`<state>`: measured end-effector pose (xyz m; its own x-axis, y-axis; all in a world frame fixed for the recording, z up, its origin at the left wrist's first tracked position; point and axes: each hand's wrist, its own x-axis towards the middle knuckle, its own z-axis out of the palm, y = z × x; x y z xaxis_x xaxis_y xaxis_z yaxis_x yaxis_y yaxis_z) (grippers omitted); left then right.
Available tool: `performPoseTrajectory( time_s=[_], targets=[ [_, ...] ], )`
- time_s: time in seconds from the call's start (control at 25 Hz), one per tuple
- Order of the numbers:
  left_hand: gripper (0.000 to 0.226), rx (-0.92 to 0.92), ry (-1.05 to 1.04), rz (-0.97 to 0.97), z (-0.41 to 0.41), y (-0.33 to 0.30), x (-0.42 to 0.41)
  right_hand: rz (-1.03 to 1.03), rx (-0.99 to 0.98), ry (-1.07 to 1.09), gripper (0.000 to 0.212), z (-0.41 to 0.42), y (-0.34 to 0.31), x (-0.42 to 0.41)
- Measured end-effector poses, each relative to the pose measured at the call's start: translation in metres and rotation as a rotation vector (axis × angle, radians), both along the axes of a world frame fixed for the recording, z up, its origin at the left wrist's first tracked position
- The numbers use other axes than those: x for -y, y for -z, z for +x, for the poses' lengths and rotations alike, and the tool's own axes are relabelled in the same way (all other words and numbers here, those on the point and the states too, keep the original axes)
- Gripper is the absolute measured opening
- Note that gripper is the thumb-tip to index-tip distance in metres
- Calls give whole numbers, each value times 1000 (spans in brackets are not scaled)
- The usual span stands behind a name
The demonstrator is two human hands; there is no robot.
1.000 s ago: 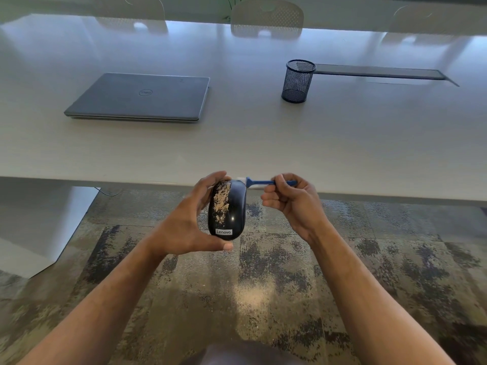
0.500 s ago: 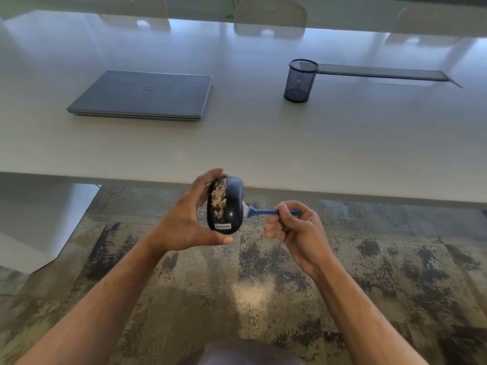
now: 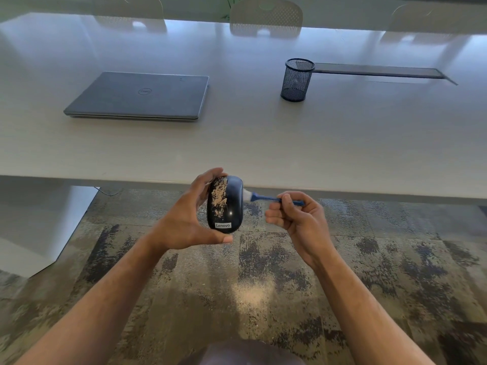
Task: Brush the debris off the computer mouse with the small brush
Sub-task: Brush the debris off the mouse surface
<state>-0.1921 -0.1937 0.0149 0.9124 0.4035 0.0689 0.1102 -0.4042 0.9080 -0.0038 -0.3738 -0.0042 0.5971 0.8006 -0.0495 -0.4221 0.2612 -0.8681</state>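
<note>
1. Now the right hand (image 3: pixel 296 219) is closed on the blue handle of the small brush (image 3: pixel 266 198), pinching it between thumb and curled fingers. Compared with half a second ago it sits a little higher, so the pale bristles meet the upper right side of the computer mouse (image 3: pixel 224 204) rather than its middle.
2. The left hand (image 3: pixel 184 222) grips the mouse from the left and below, thumb under the bottom end and fingers curled over the top; its hold looks unchanged from the earlier frame.
3. The mouse is held upright in the air between the two hands, in front of the near edge of the bench (image 3: pixel 263 143) and above the patterned carpet (image 3: pixel 263 285). A label reading Lenovo sits at its lower end.
4. Tan debris (image 3: pixel 217 200) covers the left part of the mouse's glossy black top, much as before; the right part is clean.
5. On the bench, well apart from the hands, lie a closed grey laptop (image 3: pixel 137 97) to the left and a black mesh pen cup (image 3: pixel 297 80) to the right.
</note>
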Motion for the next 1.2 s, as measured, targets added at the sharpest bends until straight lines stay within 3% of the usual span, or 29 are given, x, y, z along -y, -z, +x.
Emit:
performPoseTrajectory(
  time_s=[0.32,0.56,0.64,1.2],
  targets=[
    [125,-32,-38,15,-2,5,-5,2,61,-189,21,-24,9,24],
    [121,-29,-34,33,1,10,-4,-59,317,131,13,0,-18,16],
    [121,-27,-26,32,2,10,-2,-88,418,147,9,1,-23,8],
    [122,-47,-41,36,1,12,-2,-101,550,-129,8,-14,-34,29]
  ],
)
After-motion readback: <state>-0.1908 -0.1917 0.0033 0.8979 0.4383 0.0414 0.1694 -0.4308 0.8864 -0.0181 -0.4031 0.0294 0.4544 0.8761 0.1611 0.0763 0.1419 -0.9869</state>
